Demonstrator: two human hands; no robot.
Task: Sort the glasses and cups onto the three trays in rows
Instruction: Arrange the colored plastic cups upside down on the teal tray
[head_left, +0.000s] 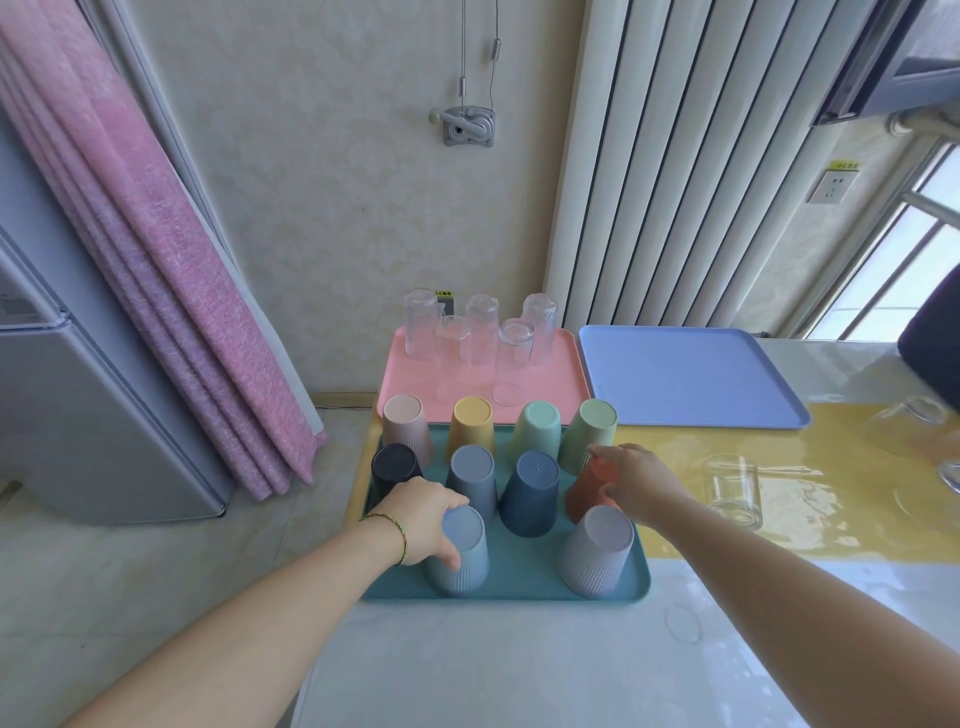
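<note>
Fingers (453, 503) of the left hand (418, 519) curl round an upturned pale blue cup (462, 558) in the near row of the teal tray (524, 574), while the right hand (636, 480) grips an orange cup (588, 493) in the middle row. Clear glasses (480, 327) stand on the pink tray (556, 384) behind.

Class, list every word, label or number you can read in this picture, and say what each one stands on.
No text reads clearly.
Yellow label above the wall socket: characters too blurred.
Small sticker on the wall behind the clear glasses: too small.
Cups and trays: none visible.
</note>
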